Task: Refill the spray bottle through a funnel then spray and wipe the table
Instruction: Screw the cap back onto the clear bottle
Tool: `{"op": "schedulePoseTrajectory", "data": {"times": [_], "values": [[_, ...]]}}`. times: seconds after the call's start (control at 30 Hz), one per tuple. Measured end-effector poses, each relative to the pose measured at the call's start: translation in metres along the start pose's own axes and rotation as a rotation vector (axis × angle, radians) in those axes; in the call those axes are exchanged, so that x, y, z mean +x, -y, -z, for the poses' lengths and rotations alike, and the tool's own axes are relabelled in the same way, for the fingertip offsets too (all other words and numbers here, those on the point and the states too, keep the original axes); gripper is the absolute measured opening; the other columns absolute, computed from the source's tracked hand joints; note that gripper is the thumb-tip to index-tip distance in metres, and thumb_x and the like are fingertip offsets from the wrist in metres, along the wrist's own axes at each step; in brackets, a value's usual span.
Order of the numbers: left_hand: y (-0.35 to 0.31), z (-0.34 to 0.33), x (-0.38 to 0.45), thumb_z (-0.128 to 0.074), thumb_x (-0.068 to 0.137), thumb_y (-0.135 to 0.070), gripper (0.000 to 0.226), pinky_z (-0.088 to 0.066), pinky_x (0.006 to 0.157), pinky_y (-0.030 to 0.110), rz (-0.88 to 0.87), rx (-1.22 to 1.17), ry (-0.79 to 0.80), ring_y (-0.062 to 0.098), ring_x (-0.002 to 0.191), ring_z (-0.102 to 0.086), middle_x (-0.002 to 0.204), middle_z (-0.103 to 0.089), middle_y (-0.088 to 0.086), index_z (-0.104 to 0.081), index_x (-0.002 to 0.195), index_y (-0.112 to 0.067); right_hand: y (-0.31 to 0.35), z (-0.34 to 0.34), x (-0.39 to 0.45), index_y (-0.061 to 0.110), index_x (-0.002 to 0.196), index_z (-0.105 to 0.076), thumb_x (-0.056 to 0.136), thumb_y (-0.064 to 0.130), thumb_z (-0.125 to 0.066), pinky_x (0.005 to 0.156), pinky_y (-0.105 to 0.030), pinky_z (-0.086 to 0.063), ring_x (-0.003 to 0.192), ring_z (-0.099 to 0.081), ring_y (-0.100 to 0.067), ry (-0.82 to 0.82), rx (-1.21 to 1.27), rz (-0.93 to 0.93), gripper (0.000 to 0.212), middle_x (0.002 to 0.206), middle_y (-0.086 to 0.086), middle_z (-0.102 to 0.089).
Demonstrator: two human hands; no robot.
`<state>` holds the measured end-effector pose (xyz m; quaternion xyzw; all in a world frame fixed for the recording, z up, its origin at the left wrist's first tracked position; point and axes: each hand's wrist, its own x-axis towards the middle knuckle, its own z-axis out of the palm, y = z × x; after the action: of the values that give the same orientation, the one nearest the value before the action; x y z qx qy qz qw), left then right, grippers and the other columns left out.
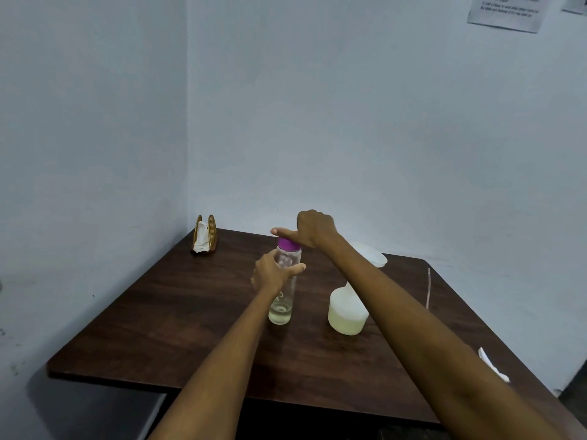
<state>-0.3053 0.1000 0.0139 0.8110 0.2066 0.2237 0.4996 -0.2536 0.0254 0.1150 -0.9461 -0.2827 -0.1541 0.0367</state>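
A clear glass bottle point(283, 300) with a purple cap point(288, 243) stands upright near the middle of the dark wooden table point(178, 315). A little liquid lies at its bottom. My left hand point(273, 272) grips the bottle's upper body. My right hand point(309, 229) sits on top of the purple cap, fingers curled over it and thumb stretched out to the left. A translucent white spray bottle body point(344, 314) with pale liquid stands to the right, partly behind my right forearm. A white funnel point(373, 256) lies behind that arm, mostly hidden.
A wooden napkin holder point(205, 236) with white napkins stands at the far left corner by the wall. A thin tube point(428, 287) lies near the right edge. A white piece point(492, 365), perhaps the spray head, lies at the near right edge. Walls close in behind and left.
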Motion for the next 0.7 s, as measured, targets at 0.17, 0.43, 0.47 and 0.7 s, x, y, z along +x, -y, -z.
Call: {"op": "schedulePoseTrajectory", "data": {"times": [0.17, 0.43, 0.47, 0.7], "values": [[0.0, -0.001, 0.007, -0.079, 0.068, -0.045, 0.051, -0.048, 0.082, 0.033, 0.011, 0.016, 0.037, 0.02, 0.1, -0.065, 0.106, -0.071, 0.002, -0.067, 0.11, -0.018, -0.016, 0.01, 0.002, 0.009, 0.088, -0.066, 0.081, 0.047, -0.066, 0.073, -0.028, -0.043, 0.089, -0.062, -0.021, 0.087, 0.121, 0.166, 0.039, 0.09, -0.005, -0.068], [-0.001, -0.002, 0.003, -0.08, 0.067, -0.047, 0.057, -0.049, 0.084, 0.035, 0.018, 0.023, 0.02, 0.022, 0.104, -0.065, 0.11, -0.07, 0.003, -0.066, 0.114, -0.018, -0.017, 0.004, -0.004, 0.007, 0.116, -0.062, 0.082, 0.051, -0.063, 0.074, -0.025, -0.038, 0.103, -0.06, -0.024, 0.164, 0.15, 0.155, 0.056, 0.114, -0.01, -0.065], [0.0, -0.002, 0.004, -0.08, 0.067, -0.048, 0.056, -0.05, 0.083, 0.034, 0.021, 0.033, 0.02, 0.021, 0.103, -0.065, 0.109, -0.071, 0.002, -0.066, 0.112, -0.018, -0.016, 0.0, -0.005, 0.008, 0.111, -0.064, 0.081, 0.059, -0.06, 0.073, -0.026, -0.039, 0.1, -0.061, -0.023, 0.105, 0.114, 0.13, 0.06, 0.108, -0.008, -0.067], [0.0, -0.003, 0.004, -0.079, 0.067, -0.048, 0.051, -0.044, 0.081, 0.032, 0.008, 0.037, 0.017, 0.02, 0.103, -0.064, 0.105, -0.071, 0.001, -0.067, 0.109, -0.021, -0.02, 0.007, -0.011, 0.016, 0.119, -0.061, 0.083, 0.059, -0.057, 0.075, -0.027, -0.041, 0.101, -0.062, -0.022, -0.011, 0.219, 0.128, 0.056, 0.107, -0.005, -0.068]]}}
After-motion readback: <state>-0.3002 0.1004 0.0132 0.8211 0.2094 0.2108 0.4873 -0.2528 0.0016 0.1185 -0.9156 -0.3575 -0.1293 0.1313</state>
